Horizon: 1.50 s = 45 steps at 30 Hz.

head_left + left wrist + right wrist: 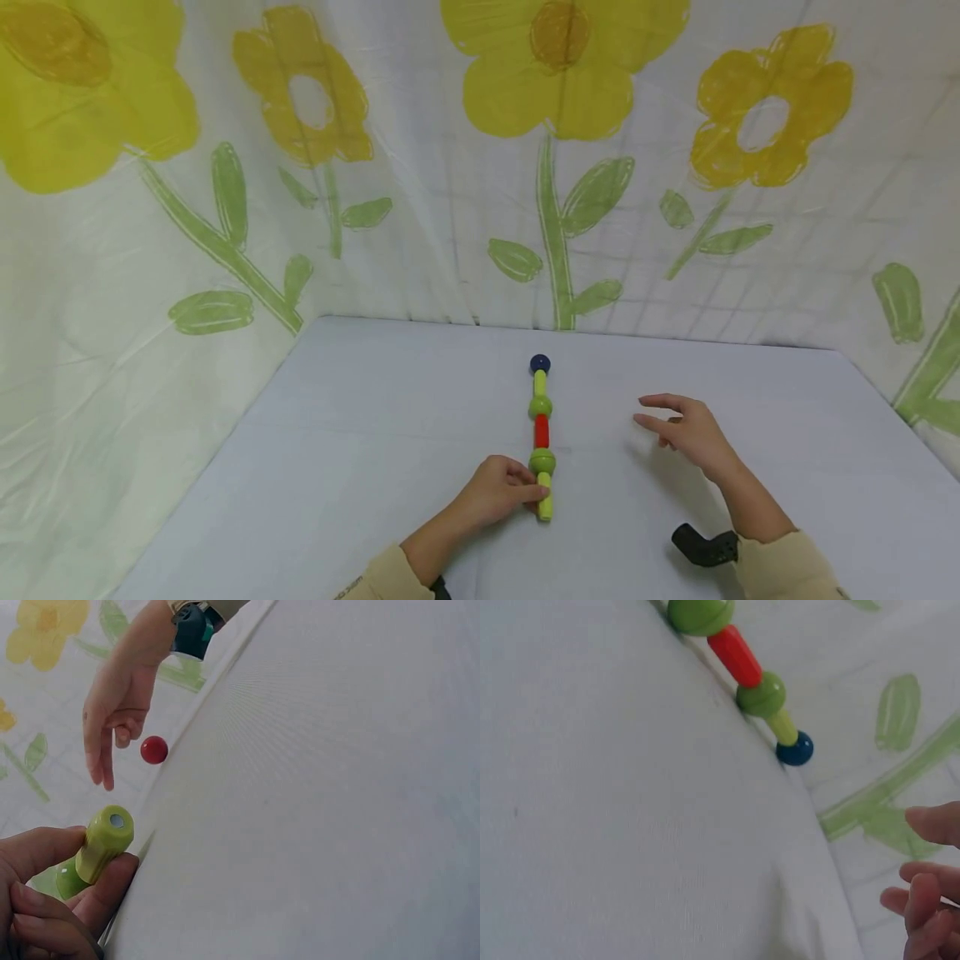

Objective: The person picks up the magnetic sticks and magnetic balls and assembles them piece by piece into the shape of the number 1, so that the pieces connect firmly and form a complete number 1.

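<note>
A straight row of toy magnetic rods and balls lies on the white table. From far to near it has a dark blue ball (pixel 540 363), a yellow-green rod (pixel 540 383), a green ball (pixel 540 406), a red rod (pixel 542 431), a bigger green ball (pixel 542 462) and another yellow-green rod (pixel 544 498). My left hand (pixel 498 493) pinches that nearest rod between thumb and fingers. To the right of the row, my right hand (pixel 693 433) hovers with fingers apart and holds nothing visible. A red ball (pixel 154 750) shows beside the right hand in the left wrist view; the head view hides it.
The white tabletop (pixel 360 400) reaches back to a hanging cloth (pixel 420 233) painted with yellow flowers. A black wrist device (pixel 705 546) sticks out from the right sleeve.
</note>
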Each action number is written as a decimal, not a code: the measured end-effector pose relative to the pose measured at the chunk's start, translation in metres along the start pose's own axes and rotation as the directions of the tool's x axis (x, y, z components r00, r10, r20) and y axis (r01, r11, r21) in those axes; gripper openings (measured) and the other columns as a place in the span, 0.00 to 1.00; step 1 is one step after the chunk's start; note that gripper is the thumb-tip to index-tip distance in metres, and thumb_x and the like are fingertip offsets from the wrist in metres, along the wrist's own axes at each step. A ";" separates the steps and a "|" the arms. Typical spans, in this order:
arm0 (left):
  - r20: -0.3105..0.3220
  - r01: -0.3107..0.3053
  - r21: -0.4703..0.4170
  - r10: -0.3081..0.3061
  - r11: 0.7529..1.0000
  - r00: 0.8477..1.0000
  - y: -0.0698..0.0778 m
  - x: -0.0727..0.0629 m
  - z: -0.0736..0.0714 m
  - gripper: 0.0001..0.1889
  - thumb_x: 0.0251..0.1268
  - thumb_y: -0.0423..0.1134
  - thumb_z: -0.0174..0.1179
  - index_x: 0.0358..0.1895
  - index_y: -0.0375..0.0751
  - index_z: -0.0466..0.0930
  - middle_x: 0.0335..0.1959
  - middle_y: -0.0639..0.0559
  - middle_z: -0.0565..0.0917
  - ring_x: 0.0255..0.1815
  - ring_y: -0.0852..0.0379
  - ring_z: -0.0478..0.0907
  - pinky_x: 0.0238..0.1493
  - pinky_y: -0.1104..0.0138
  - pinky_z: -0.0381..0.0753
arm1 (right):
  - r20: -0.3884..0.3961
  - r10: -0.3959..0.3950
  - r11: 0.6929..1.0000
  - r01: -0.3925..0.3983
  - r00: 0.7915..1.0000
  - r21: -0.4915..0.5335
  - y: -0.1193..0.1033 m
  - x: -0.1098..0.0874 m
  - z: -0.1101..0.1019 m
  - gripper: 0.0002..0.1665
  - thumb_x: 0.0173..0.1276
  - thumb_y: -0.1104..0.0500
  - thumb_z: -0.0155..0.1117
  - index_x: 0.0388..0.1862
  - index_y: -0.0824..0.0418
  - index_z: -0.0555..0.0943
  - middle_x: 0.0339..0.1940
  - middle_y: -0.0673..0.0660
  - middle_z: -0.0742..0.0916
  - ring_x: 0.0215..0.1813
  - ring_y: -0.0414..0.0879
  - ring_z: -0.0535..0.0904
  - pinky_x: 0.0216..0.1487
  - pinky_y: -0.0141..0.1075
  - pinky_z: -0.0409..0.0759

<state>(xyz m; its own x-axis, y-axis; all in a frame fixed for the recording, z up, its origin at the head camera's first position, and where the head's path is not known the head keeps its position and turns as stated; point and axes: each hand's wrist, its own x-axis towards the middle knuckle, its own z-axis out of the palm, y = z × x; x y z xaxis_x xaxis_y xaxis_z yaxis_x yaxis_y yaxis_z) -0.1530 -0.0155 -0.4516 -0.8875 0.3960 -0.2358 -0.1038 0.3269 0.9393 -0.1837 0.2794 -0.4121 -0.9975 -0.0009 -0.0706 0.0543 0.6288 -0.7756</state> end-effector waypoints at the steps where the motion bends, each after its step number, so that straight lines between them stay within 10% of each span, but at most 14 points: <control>1: 0.001 0.000 0.000 0.000 1.000 1.000 0.000 0.000 0.000 0.11 0.54 0.38 0.66 0.33 0.32 0.81 0.26 0.42 0.86 0.26 0.61 0.80 0.33 0.71 0.73 | -0.013 0.001 1.000 -0.002 1.000 -0.027 0.003 0.000 -0.003 0.34 0.61 0.45 0.64 0.60 0.64 0.74 0.16 0.50 0.78 0.19 0.41 0.71 0.22 0.33 0.66; 31: -0.011 -0.006 -0.007 0.006 1.000 1.000 -0.001 0.002 0.001 0.11 0.53 0.38 0.67 0.34 0.31 0.81 0.25 0.43 0.86 0.24 0.63 0.79 0.30 0.71 0.73 | -0.094 0.100 0.988 -0.109 0.991 -0.105 0.051 -0.004 -0.042 0.37 0.63 0.46 0.62 0.62 0.69 0.69 0.29 0.57 0.83 0.25 0.43 0.74 0.27 0.33 0.69; 45: 0.000 0.013 0.003 -0.013 1.000 1.000 -0.003 0.003 0.001 0.12 0.54 0.39 0.67 0.36 0.32 0.81 0.26 0.43 0.86 0.26 0.61 0.80 0.32 0.71 0.74 | -0.116 0.111 0.986 -0.124 0.987 -0.112 0.061 -0.005 -0.038 0.35 0.65 0.48 0.61 0.62 0.70 0.69 0.56 0.72 0.75 0.34 0.45 0.73 0.28 0.32 0.73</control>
<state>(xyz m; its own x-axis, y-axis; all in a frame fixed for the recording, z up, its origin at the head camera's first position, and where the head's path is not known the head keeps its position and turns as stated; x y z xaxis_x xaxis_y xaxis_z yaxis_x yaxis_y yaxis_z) -0.1549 -0.0145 -0.4556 -0.8860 0.3918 -0.2479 -0.1139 0.3344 0.9355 -0.1768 0.3468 -0.4350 -0.9838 0.1590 -0.0832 0.1723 0.7074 -0.6855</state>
